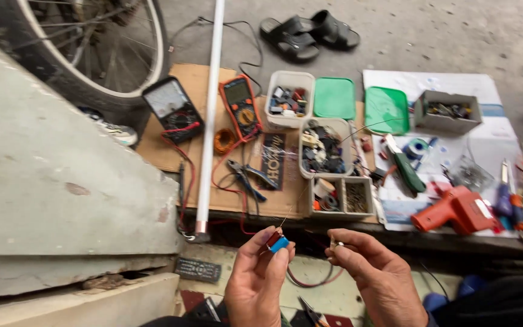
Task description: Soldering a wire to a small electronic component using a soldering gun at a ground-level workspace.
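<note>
Blue-red part [278, 241] pinched in left hand [255, 284]: light, rigid, thin wire lead fragile; best gripped by body. Right hand [373, 272] pinching small metal piece [338, 244].

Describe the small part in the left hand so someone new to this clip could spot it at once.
Start at the long white fluorescent tube lying across the brown cardboard sheet and follow it down to its near end. Just right of that end, the left hand pinches a small blue and red block-shaped component at its fingertips. It is the only blue-and-red piece held up off the ground.
</note>
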